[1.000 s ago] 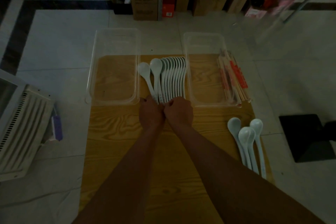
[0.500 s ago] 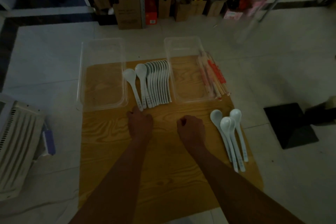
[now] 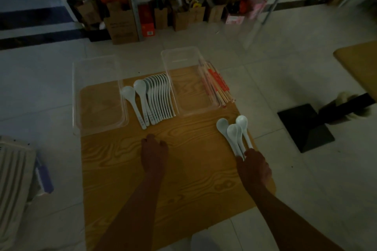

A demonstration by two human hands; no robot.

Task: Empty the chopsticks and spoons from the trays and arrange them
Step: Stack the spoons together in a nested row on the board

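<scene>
Two clear plastic trays stand at the far end of the wooden table [image 3: 183, 189]: the left tray [image 3: 75, 96] and the right tray [image 3: 169, 79], both showing bare bottoms. Between them lies a neat row of white spoons [image 3: 159, 100], handles toward me. A bundle of wrapped chopsticks [image 3: 218, 85] lies along the right tray's outer side. Three loose white spoons [image 3: 234, 132] lie at the table's right edge. My right hand [image 3: 255, 167] covers their handle ends with fingers closed on them. My left hand [image 3: 154, 155] rests curled on the table just below the spoon row, holding nothing.
A black table base [image 3: 306, 128] sits on the tiled floor to the right, under another wooden tabletop [image 3: 359, 61]. A white slatted appliance [image 3: 14, 169] stands at the left. Shelves with cardboard boxes [image 3: 183, 16] line the back.
Both hands pulled back from the handle ends of the spoon row. My right hand swung right onto the handles of the three loose spoons; my left stayed near the middle.
</scene>
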